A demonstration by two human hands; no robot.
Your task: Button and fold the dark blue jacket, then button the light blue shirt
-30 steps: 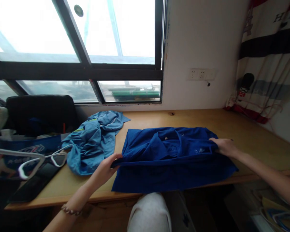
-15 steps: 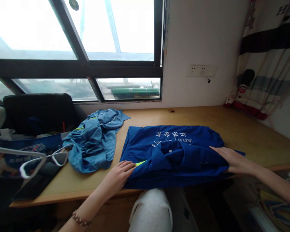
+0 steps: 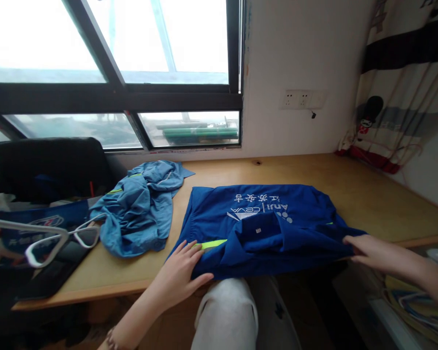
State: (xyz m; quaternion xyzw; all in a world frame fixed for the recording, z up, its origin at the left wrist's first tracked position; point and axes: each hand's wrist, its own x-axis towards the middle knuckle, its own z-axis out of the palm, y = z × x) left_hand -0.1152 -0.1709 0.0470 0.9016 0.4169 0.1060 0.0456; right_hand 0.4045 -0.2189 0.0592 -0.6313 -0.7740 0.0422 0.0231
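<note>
A dark blue work jacket (image 3: 211, 209) with white lettering and a yellow-green strip lies partly folded on the table, its collar toward me and its near edge at the table's front. My left hand (image 3: 182, 265) rests on its near left side beside the strip, fingers stretched out and thumb apart. At the right end, my right hand (image 3: 367, 250) pinches the jacket's cloth and draws it out taut. Part of the right fingers is hidden by the fabric.
Left of the jacket, a crumpled lighter blue garment (image 3: 138, 209) lies on the wooden table (image 3: 299, 167). White-framed glasses (image 3: 45, 248) and a black case (image 3: 54, 272) are at the left. My knee (image 3: 226, 311) is under the front edge. A curtain (image 3: 394, 92) hangs at right.
My right hand has moved right, pulling the jacket's cloth outward. My left hand has shifted slightly left and its fingers have spread. More of the white lettering shows.
</note>
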